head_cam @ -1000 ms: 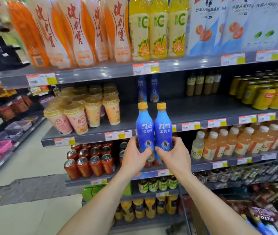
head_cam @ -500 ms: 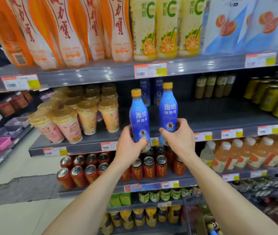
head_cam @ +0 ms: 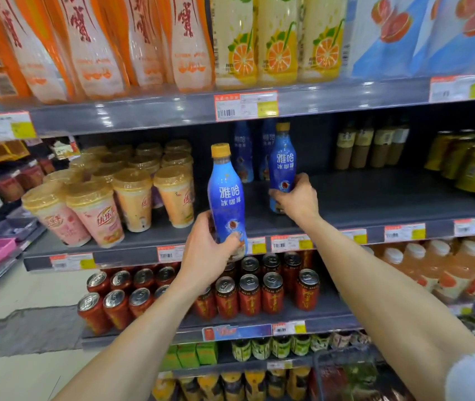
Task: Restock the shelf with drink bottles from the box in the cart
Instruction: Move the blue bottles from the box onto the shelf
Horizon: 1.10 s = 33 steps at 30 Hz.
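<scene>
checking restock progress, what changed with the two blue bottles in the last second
Both bottles rose and parted. The right hand carried the right blue yellow-capped plastic bottle in over the grey metal shelf, toward the matching blue bottles at the back. The left hand lifted the left blue yellow-capped plastic bottle only to the shelf's front edge. Both hands still grip low; other stock unchanged.

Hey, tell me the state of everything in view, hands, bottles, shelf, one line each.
Left hand: grips the left blue bottle near its base.
Left blue bottle: capped, upright, before the shelf edge, not yet on it.
Right hand: grips the right blue bottle low down.
Right blue bottle: capped, upright, over the shelf; set down or not, cannot tell.
Back blue bottles: two, upright at the shelf's rear.
Red cans: upright, one shelf down.
</scene>
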Available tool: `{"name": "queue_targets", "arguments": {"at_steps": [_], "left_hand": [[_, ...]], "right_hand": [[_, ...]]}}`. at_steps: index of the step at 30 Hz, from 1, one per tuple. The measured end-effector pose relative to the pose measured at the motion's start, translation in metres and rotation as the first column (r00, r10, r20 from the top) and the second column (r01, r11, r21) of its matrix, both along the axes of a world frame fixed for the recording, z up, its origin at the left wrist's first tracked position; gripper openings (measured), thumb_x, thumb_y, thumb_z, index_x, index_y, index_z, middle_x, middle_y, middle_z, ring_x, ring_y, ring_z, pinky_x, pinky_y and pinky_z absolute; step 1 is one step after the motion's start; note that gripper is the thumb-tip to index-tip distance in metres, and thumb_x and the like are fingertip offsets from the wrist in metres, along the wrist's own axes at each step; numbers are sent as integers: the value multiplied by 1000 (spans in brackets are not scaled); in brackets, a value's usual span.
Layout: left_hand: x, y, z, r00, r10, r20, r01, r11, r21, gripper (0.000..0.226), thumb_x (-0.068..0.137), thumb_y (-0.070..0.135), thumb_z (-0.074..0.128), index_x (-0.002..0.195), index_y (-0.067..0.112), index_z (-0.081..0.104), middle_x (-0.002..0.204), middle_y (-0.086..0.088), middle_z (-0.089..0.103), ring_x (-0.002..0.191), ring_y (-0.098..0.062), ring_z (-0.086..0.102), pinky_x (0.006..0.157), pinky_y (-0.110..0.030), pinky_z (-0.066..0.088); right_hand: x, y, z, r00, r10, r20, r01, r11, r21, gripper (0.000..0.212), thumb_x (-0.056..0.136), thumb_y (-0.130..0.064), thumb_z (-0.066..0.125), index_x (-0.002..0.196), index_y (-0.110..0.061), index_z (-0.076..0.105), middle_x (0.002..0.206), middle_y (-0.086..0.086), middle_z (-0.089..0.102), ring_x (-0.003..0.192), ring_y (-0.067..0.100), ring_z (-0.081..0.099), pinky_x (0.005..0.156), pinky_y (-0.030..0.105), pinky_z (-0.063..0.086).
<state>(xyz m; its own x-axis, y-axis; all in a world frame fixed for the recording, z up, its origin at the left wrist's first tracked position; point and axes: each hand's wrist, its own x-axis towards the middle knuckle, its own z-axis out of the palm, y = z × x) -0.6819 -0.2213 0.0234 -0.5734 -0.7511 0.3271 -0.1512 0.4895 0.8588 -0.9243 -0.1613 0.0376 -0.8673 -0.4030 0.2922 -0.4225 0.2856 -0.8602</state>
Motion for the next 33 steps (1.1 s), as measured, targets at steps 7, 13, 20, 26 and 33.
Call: {"name": "queue_targets", "arguments": {"at_steps": [7, 13, 20, 26, 33], "left_hand": [[-10, -6, 2, 999, -2, -54, 1, 1000, -18, 54, 72, 41, 71, 120, 34, 49, 109, 21, 62, 95, 18, 57, 65, 1, 42], [-22, -18, 5, 998, 26, -52, -28, 999, -39, 50, 74, 38, 73, 118, 34, 49, 107, 19, 62, 93, 16, 57, 64, 0, 42], [-26, -29, 7, 998, 39, -46, -42, 996, -73, 48, 75, 37, 73, 114, 42, 46, 103, 26, 59, 94, 22, 54, 64, 2, 41], [-30, -39, 6, 998, 42, -35, -44, 997, -59, 48, 79, 32, 75, 116, 40, 45, 106, 24, 58, 95, 21, 54, 61, -4, 45], [-45, -43, 3, 998, 17, -58, -20, 999, -51, 49, 82, 29, 76, 121, 34, 47, 115, 14, 61, 102, 2, 61, 70, -11, 48]], "right_hand": [[-27, -24, -12, 997, 71, -33, -69, 996, 54, 56, 72, -48, 79, 104, -21, 43, 98, 1, 63, 97, 29, 64, 74, 29, 44], [-49, -48, -2, 993, 62, -100, -41, 978, 204, 65, 75, -52, 78, 117, -12, 48, 120, 13, 63, 111, 33, 60, 84, 36, 47], [-62, -72, -3, 996, 38, -80, -24, 986, 165, 68, 76, -49, 78, 122, -8, 50, 124, 16, 62, 113, 35, 60, 89, 39, 48], [-69, -80, -3, 996, 45, -74, -33, 987, 159, 67, 77, -48, 78, 124, -11, 49, 124, 15, 62, 113, 35, 60, 92, 44, 50], [-72, -83, -2, 997, 55, -58, -44, 981, 188, 69, 79, -48, 76, 128, -9, 48, 128, 15, 60, 117, 34, 57, 95, 43, 49]]}}
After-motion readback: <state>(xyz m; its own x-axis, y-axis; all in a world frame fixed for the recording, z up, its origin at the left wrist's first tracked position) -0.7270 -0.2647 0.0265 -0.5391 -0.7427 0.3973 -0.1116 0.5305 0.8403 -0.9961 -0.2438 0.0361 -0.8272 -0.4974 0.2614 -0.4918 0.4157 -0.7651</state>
